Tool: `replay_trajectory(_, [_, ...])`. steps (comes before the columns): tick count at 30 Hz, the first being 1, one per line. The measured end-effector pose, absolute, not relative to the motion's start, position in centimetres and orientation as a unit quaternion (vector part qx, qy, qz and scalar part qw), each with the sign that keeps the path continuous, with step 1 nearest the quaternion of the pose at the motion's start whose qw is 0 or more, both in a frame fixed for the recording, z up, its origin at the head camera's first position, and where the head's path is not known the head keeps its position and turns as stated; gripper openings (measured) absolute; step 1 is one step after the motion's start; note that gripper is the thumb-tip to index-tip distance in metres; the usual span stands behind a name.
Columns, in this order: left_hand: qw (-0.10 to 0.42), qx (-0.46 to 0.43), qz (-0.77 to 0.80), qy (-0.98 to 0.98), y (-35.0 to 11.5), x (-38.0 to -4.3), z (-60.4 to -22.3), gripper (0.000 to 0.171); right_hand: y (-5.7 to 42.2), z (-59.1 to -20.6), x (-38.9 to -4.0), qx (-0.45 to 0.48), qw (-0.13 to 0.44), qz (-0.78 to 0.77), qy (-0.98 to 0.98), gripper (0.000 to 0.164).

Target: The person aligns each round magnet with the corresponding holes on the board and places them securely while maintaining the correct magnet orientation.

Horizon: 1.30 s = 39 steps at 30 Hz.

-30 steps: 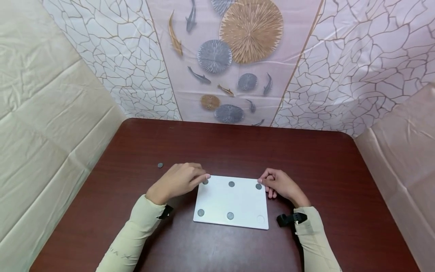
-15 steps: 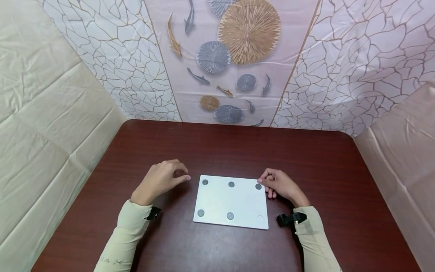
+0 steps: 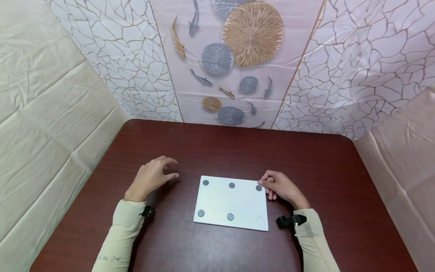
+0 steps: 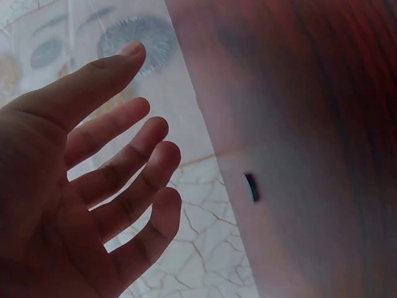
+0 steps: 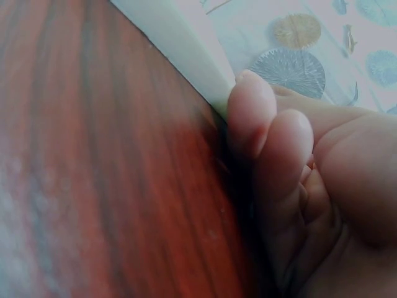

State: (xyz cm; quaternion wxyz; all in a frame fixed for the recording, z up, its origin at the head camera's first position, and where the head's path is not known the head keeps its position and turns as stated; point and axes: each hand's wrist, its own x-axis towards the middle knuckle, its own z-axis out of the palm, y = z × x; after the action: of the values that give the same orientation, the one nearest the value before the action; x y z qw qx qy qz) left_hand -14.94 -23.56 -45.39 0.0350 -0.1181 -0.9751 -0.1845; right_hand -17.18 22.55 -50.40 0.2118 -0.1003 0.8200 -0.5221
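Note:
A thin white rectangular board (image 3: 224,202) lies on the table, with several small grey coin-like discs (image 3: 230,217) set along its far and near edges. A faint bare circle (image 3: 260,220) shows at its near right corner. My right hand (image 3: 279,186) pinches the board's far right corner, beside a disc (image 3: 258,188); in the right wrist view its curled fingers (image 5: 284,149) are right at the board's edge (image 5: 180,46). To the left of the board my left hand (image 3: 149,176) hovers with loosely bent, parted fingers, holding nothing. A loose dark disc (image 4: 250,187) shows beyond it in the left wrist view, hidden in the head view.
The dark red-brown wooden table (image 3: 217,151) ends at a patterned cloth (image 3: 231,94) behind, with plain pale cloth (image 3: 57,113) on the left and right. Black straps (image 3: 291,220) sit on both wrists over pale sleeves.
My left hand has left the board's far left corner and moved left, its fingers spreading, until it covers the loose disc in the head view. The right hand and the board stay put.

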Motion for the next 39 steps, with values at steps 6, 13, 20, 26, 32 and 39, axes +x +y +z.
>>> replay_trajectory(6, [0.019,-0.096,-0.187,-0.977,-25.4,-15.7,-46.0,0.044,22.6,-50.3,-17.2,-0.099,0.213,-0.519,0.822,0.018])
replay_trajectory(13, [-0.009,-0.078,-0.198,-0.977,-26.9,-16.9,-46.8,0.043,22.8,-50.3,-17.2,-0.097,0.211,-0.517,0.824,0.018])
replay_trajectory(20, [-0.039,-0.061,-0.221,-0.973,-28.2,-17.9,-46.9,0.039,22.9,-50.3,-17.2,-0.098,0.208,-0.517,0.825,0.018])
replay_trajectory(26, [-0.064,-0.041,-0.227,-0.971,-28.8,-18.2,-47.1,0.038,22.7,-50.4,-17.2,-0.103,0.209,-0.517,0.824,0.017])
replay_trajectory(32, [-0.056,-0.045,-0.228,-0.971,-29.1,-18.3,-47.2,0.027,22.5,-50.6,-17.2,-0.103,0.211,-0.522,0.82,0.016])
replay_trajectory(39, [-0.056,-0.053,-0.196,-0.978,-28.7,-18.7,-47.1,0.013,22.8,-50.7,-17.3,-0.103,0.21,-0.521,0.821,0.017])
